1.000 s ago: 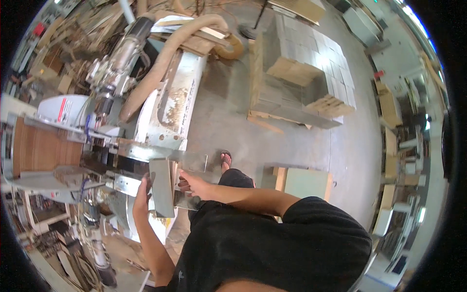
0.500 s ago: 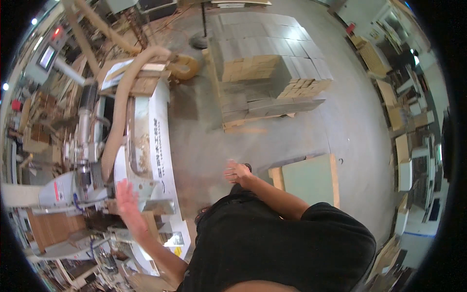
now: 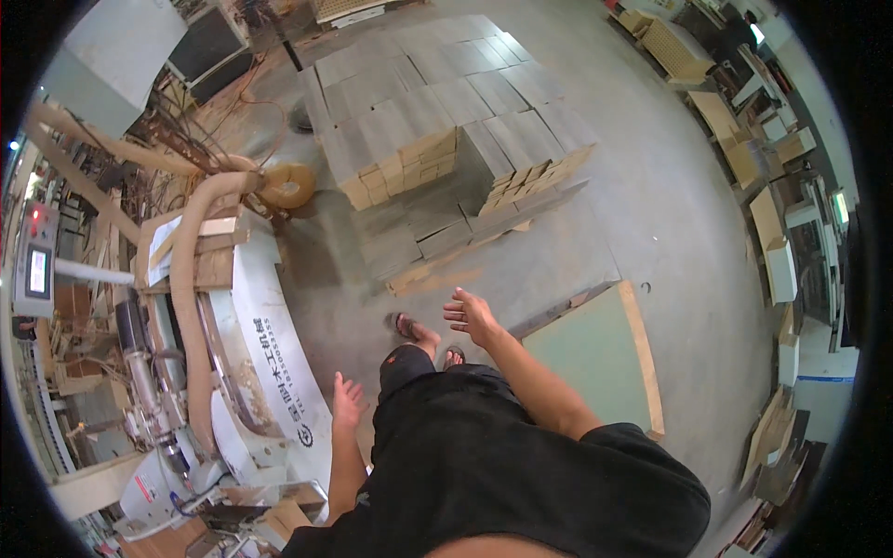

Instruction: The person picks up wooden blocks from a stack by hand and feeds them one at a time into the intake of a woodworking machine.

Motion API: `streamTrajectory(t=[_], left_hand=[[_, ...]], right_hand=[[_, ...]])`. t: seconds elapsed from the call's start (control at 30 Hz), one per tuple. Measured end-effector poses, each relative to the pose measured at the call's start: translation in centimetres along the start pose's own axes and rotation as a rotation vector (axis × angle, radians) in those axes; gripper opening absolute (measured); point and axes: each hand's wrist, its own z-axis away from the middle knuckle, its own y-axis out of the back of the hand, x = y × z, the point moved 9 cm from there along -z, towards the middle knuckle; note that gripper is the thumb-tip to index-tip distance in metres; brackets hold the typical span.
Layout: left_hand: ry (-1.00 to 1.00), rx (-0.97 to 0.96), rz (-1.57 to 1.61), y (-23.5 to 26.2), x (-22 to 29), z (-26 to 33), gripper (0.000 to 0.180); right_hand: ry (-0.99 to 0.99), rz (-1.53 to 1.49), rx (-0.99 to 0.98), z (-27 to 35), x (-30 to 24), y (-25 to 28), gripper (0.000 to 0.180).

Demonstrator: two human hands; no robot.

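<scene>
My left hand [image 3: 348, 400] is raised beside my body with its fingers apart and nothing in it. It is nearest to the white side of a woodworking machine [image 3: 279, 372], with a gap between them. My right hand [image 3: 473, 316] hangs in the air in front of me, empty, fingers loosely spread. Below and to its right stands a pale green board [image 3: 591, 358] with light wooden edges; the hand does not touch it. My sandalled feet [image 3: 419, 332] show on the floor between the hands.
Ahead is a large stack of grey-faced boards [image 3: 437, 102], notched at its near side. A thick tan hose [image 3: 191, 307] runs over the machine at left, near a control panel [image 3: 35, 270] on an arm. Boards and cartons [image 3: 767, 223] line the right side.
My left hand has come away from over the machine, to the right toward my body. The view has turned, so the machine and stack sit further left. My feet now show.
</scene>
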Motion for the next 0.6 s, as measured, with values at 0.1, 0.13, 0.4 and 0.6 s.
streamTrajectory(t=[0.1,0.13,0.4,0.6], left_hand=[[0.094,0.022,-0.042,-2.3,0.9,-4.4,0.106],[0.110,0.057,-0.055,-3.1,1.9,-5.9,0.105],[0.079,0.040,-0.323,-15.3,14.3,-14.9,0.094],[-0.103,-0.064,-0.310,-27.2,22.5,-15.4,0.076]], right_hand=[[-0.019,-0.081,0.073,-1.9,-2.6,2.8,0.057],[-0.027,-0.131,0.110,-2.8,-3.3,3.8,0.056],[0.087,-0.354,0.247,-7.6,-14.7,9.1,0.057],[0.059,-0.395,0.298,-16.2,-21.2,13.5,0.064]])
